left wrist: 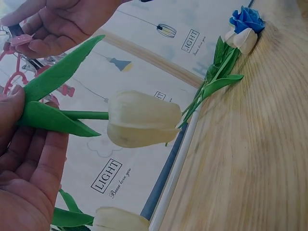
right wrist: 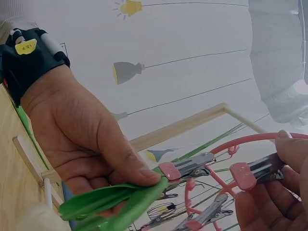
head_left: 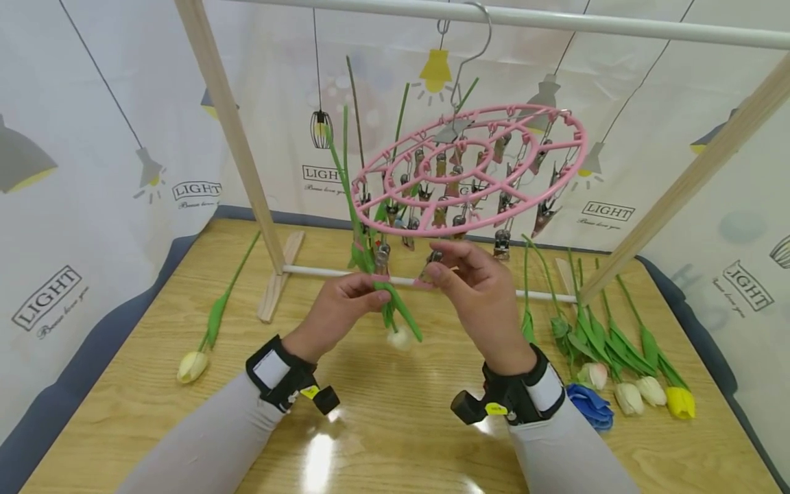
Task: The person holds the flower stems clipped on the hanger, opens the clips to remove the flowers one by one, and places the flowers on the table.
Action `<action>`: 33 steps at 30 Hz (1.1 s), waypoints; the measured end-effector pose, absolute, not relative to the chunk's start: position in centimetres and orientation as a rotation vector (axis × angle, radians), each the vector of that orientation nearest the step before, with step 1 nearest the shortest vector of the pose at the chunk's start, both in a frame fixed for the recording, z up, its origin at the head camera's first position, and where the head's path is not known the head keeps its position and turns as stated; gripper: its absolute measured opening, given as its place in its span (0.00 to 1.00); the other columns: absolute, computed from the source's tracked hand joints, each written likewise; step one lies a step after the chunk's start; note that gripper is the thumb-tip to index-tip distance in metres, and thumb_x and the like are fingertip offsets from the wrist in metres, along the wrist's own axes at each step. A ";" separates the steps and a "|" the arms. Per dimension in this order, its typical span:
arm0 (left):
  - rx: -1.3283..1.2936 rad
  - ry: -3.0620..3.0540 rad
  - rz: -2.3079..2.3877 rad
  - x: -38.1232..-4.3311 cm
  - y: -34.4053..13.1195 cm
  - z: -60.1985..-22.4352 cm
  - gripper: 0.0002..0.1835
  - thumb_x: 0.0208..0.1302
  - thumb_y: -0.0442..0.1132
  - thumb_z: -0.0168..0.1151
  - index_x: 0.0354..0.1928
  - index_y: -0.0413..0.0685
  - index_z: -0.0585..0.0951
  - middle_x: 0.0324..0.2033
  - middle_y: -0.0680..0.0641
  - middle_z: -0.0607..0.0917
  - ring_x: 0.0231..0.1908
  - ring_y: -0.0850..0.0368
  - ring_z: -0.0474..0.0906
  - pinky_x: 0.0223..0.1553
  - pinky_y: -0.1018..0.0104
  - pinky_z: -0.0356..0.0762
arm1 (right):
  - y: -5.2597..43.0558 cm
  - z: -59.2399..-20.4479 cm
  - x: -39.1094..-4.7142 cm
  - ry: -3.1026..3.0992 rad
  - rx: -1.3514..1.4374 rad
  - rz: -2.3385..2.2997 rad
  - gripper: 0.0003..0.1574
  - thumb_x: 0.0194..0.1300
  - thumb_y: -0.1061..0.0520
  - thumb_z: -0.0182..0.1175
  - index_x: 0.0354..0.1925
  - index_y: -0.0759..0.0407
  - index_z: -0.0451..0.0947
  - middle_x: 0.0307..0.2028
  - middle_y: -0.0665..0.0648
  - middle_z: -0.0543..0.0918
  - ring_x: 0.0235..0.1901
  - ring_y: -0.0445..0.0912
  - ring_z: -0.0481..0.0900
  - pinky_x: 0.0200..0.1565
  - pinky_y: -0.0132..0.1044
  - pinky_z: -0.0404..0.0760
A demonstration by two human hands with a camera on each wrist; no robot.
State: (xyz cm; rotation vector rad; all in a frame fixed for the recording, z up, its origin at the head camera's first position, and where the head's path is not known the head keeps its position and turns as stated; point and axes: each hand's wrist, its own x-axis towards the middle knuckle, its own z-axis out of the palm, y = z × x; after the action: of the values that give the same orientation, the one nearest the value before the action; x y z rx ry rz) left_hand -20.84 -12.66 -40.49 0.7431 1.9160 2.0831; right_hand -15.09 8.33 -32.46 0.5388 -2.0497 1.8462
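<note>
My left hand [head_left: 336, 309] pinches a white tulip [left wrist: 144, 120] by its green stem and leaves, with the bloom hanging downward. Right above those fingertips hangs a metal clip [head_left: 382, 259] with a pink tip, overlapping the leaf base in the right wrist view. My right hand [head_left: 484, 295] holds another pink-tipped clip [right wrist: 243, 175] between thumb and fingers. Both clips belong to the round pink hanger [head_left: 426, 232], which tilts down toward the left. More green stems stand up through its left side, and a second white tulip [left wrist: 120, 219] shows below my left hand.
The hanger hooks onto a white rail [head_left: 555, 22] between wooden posts [head_left: 231, 123]. One pale yellow tulip [head_left: 193, 367] lies at the left of the table. At the right lie several flowers, including a blue rose [head_left: 590, 406] and a yellow tulip [head_left: 681, 403]. A lower white bar [head_left: 315, 272] crosses behind my hands.
</note>
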 end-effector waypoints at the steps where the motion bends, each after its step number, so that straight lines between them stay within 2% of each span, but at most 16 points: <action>1: 0.751 1.919 2.079 -20.8 -12.6 -40.5 0.11 0.62 0.41 0.61 0.43 0.44 0.82 0.38 0.52 0.85 0.43 0.47 0.78 0.49 0.57 0.79 | 8.4 -32.4 -15.1 -2.046 0.542 1.837 0.19 0.61 0.61 0.60 0.52 0.58 0.76 0.37 0.54 0.80 0.36 0.54 0.79 0.40 0.37 0.82; 6: 0.803 1.935 2.051 -20.6 -12.6 -40.3 0.13 0.63 0.40 0.60 0.46 0.40 0.80 0.37 0.52 0.85 0.43 0.48 0.78 0.50 0.56 0.78 | 8.7 -32.0 -15.0 -2.097 0.573 1.599 0.24 0.58 0.65 0.62 0.54 0.61 0.75 0.41 0.59 0.80 0.40 0.50 0.79 0.44 0.37 0.82; 11: 0.848 1.937 2.037 -20.3 -12.5 -40.0 0.14 0.62 0.40 0.60 0.47 0.41 0.80 0.39 0.50 0.85 0.43 0.47 0.78 0.50 0.56 0.79 | 9.1 -30.6 -13.7 -2.187 0.535 1.160 0.27 0.56 0.58 0.66 0.55 0.56 0.75 0.44 0.57 0.80 0.43 0.42 0.75 0.46 0.39 0.80; 13: 0.861 1.941 2.034 -20.1 -12.4 -39.8 0.13 0.62 0.40 0.60 0.47 0.44 0.81 0.39 0.48 0.85 0.42 0.47 0.79 0.49 0.56 0.79 | 9.1 -30.1 -12.9 -2.177 0.519 1.039 0.26 0.55 0.55 0.67 0.54 0.55 0.76 0.41 0.55 0.80 0.41 0.40 0.75 0.43 0.38 0.80; 16: 0.875 1.948 2.026 -20.0 -12.3 -39.6 0.11 0.62 0.40 0.61 0.46 0.48 0.82 0.40 0.47 0.85 0.42 0.48 0.79 0.49 0.56 0.79 | 8.6 -29.6 -12.0 -2.125 0.566 0.955 0.22 0.54 0.55 0.68 0.48 0.58 0.79 0.36 0.55 0.81 0.37 0.40 0.75 0.38 0.37 0.80; 19: 0.887 1.970 2.004 -19.8 -12.2 -39.5 0.11 0.62 0.42 0.61 0.46 0.51 0.82 0.40 0.47 0.85 0.41 0.49 0.79 0.48 0.57 0.80 | 7.8 -29.9 -11.5 -2.139 0.648 0.917 0.19 0.55 0.54 0.67 0.46 0.59 0.79 0.36 0.55 0.82 0.36 0.40 0.76 0.38 0.36 0.81; 24: 0.905 1.975 1.993 -19.5 -12.1 -39.4 0.11 0.62 0.41 0.61 0.45 0.48 0.82 0.42 0.44 0.84 0.42 0.50 0.79 0.45 0.59 0.80 | 6.6 -31.2 -12.1 -2.259 0.702 0.806 0.27 0.61 0.48 0.62 0.56 0.58 0.74 0.45 0.56 0.81 0.44 0.41 0.75 0.43 0.39 0.81; 28: 0.891 1.984 1.984 -19.2 -12.0 -39.4 0.11 0.61 0.41 0.61 0.44 0.47 0.82 0.42 0.44 0.84 0.42 0.50 0.79 0.43 0.59 0.81 | 6.1 -32.3 -13.3 -2.306 0.697 0.997 0.33 0.62 0.48 0.61 0.62 0.56 0.68 0.49 0.57 0.80 0.48 0.42 0.75 0.48 0.39 0.80; 33: 0.876 2.018 1.943 -19.0 -11.8 -39.3 0.11 0.60 0.44 0.62 0.43 0.51 0.83 0.40 0.46 0.84 0.38 0.51 0.79 0.38 0.60 0.80 | 6.1 -33.2 -14.2 -2.280 0.567 1.691 0.28 0.62 0.49 0.60 0.61 0.49 0.70 0.47 0.56 0.80 0.46 0.44 0.77 0.48 0.38 0.80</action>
State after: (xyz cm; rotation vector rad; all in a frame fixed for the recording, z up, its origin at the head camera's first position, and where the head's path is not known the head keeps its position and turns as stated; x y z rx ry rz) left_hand -18.98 -11.80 -39.33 0.8760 2.0181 1.9427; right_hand -14.22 6.10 -33.22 0.5666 -2.2797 1.6909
